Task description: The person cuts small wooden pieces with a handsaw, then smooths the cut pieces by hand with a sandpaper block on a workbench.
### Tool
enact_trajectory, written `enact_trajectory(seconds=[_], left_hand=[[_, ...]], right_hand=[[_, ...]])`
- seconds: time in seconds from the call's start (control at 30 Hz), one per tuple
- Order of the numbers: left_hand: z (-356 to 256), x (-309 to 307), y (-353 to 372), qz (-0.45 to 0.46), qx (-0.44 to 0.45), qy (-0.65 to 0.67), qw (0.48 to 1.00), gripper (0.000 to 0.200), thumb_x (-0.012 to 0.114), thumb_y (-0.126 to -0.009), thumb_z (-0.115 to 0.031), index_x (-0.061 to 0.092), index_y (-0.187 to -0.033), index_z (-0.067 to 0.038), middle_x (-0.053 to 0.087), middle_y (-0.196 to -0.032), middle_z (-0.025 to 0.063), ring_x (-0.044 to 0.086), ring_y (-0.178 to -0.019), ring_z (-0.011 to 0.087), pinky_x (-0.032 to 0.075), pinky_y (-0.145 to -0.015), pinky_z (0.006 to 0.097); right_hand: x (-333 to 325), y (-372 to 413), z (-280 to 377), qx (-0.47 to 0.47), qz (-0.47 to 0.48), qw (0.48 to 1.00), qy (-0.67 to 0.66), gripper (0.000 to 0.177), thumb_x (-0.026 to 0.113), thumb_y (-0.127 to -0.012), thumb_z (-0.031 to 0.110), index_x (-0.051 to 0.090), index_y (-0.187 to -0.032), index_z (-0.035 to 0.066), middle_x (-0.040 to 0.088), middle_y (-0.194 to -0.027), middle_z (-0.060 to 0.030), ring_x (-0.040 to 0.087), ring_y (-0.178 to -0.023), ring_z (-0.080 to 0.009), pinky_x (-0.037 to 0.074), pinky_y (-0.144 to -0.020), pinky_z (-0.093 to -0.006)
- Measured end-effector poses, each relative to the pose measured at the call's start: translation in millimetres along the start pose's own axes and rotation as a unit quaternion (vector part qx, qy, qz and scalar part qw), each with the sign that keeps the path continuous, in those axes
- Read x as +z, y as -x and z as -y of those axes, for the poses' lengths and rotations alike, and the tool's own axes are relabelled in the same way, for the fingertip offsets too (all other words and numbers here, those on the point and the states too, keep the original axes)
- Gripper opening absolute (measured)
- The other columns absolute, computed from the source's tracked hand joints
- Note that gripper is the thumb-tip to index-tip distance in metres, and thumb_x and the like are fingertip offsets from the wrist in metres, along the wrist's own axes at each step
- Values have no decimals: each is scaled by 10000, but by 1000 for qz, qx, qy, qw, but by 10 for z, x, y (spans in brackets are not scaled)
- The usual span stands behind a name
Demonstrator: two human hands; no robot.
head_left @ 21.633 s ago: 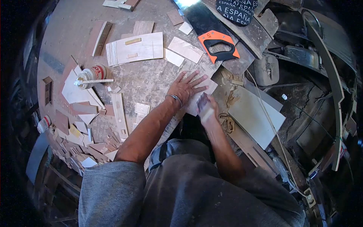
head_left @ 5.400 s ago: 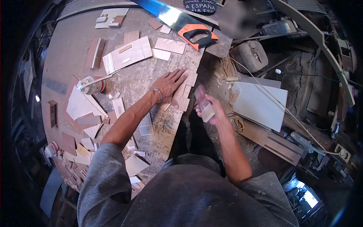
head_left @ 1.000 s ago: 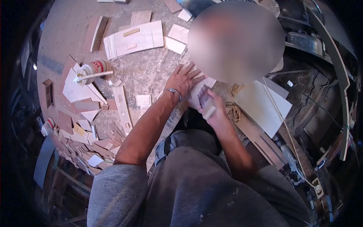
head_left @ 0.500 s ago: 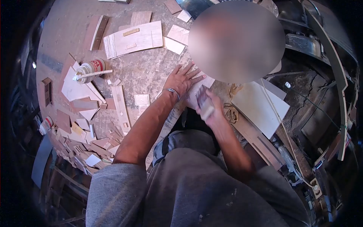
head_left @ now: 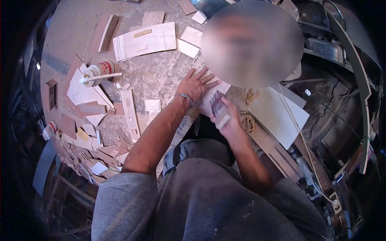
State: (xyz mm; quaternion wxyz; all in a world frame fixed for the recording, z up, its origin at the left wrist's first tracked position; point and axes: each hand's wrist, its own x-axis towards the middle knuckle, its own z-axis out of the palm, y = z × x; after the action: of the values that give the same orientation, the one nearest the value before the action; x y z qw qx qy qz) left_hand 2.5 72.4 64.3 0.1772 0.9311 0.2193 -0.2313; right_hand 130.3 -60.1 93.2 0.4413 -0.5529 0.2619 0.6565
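My left hand (head_left: 195, 86) lies flat with fingers spread, pressing on a thin pale wooden board (head_left: 206, 104) at the table's near edge. A beaded bracelet circles that wrist. In my right hand (head_left: 230, 120) is a sanding block (head_left: 219, 106), brownish-purple on its face and pale at the end, gripped between thumb and fingers. The block sits against the board's right side, close beside my left hand. Part of the board is hidden under my left hand.
A white glue bottle (head_left: 96, 74) lies on the worn table (head_left: 161, 76) at left, a stick across it. Wood offcuts (head_left: 108, 154) crowd the left edge. A curved panel (head_left: 150, 40) lies farther back. A blurred oval covers the upper middle; a white sheet (head_left: 277, 116) lies right.
The view has shifted slightly. My right hand and the block have moved a little, and the block looks less smeared. My left hand stays flat on the board.
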Motion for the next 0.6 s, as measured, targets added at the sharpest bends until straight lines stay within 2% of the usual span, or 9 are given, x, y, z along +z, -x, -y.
enact_trajectory(seconds=[0.1, 0.13, 0.17, 0.2, 0.27, 0.37, 0.4, 0.5, 0.6], left_hand=[[15, 8, -27, 14, 7, 33, 999, 878, 736, -846, -357, 266, -1580, -460, 157, -1706, -110, 162, -1570, 221, 252, -1237, 467], [-1, 75, -28, 0, 9, 38, 999, 878, 735, -847, -350, 265, -1580, -461, 158, -1706, -110, 164, -1570, 220, 251, -1237, 470], [-5, 151, -25, -13, 11, 42, 999, 878, 734, -849, -343, 264, -1581, -461, 158, -1705, -110, 165, -1569, 220, 251, -1236, 473], [37, 193, -59, -29, 9, 43, 999, 878, 732, -850, -336, 263, -1581, -462, 159, -1705, -110, 166, -1569, 219, 251, -1236, 476], [-21, 119, -8, -6, 6, 31, 999, 888, 735, -843, -326, 260, -1581, -463, 159, -1705, -110, 167, -1568, 220, 252, -1234, 485], [47, 138, -92, -30, 1, 20, 999, 911, 748, -827, -314, 260, -1581, -464, 158, -1706, -109, 166, -1568, 222, 251, -1235, 495], [5, 197, -51, -36, 2, 27, 999, 920, 754, -821, -310, 260, -1581, -465, 158, -1706, -108, 166, -1568, 223, 250, -1235, 497], [20, -10, -4, 6, 6, 17, 1000, 852, 709, -863, -325, 268, -1579, -464, 161, -1705, -108, 166, -1568, 224, 251, -1236, 494], [17, 69, -35, 0, 3, 32, 999, 756, 629, -923, -335, 274, -1577, -466, 164, -1704, -113, 164, -1569, 220, 252, -1237, 484]], right_hand=[[26, -389, -106, -28, -70, 997, -10, 371, 662, -900, 427, 561, -1142, 165, 596, -1016, -74, 603, -850, -258, 513, -590, -428], [19, -522, -126, -61, -15, 998, -3, 383, 651, -905, 432, 566, -1160, 159, 613, -1013, -87, 618, -825, -260, 511, -573, -425], [-99, -525, -152, -45, -17, 999, -3, 340, 648, -911, 408, 578, -1122, 150, 616, -969, -75, 614, -795, -246, 502, -555, -407], [61, -308, -6, -32, -16, 999, -1, 299, 645, -916, 384, 591, -1083, 142, 620, -926, -64, 611, -764, -232, 493, -537, -390], [84, 32, 46, 13, 6, 1000, 2, 268, 627, -929, 367, 600, -1045, 128, 603, -852, -50, 592, -702, -224, 483, -514, -384], [99, -424, -30, -41, -52, 998, 22, 269, 617, -936, 367, 598, -1047, 123, 600, -849, -51, 584, -690, -224, 486, -516, -381], [-141, -621, -79, -51, 42, 998, -3, 246, 613, -937, 356, 588, -1021, 126, 597, -845, -53, 588, -700, -223, 491, -518, -387], [263, 100, 108, 11, -49, 999, 12, 232, 624, -934, 352, 573, -987, 132, 595, -852, -51, 590, -703, -223, 488, -517, -382], [157, -400, -9, -31, -78, 996, 9, 335, 647, -915, 415, 558, -1089, 142, 589, -901, -70, 606, -758, -242, 480, -493, -381]])
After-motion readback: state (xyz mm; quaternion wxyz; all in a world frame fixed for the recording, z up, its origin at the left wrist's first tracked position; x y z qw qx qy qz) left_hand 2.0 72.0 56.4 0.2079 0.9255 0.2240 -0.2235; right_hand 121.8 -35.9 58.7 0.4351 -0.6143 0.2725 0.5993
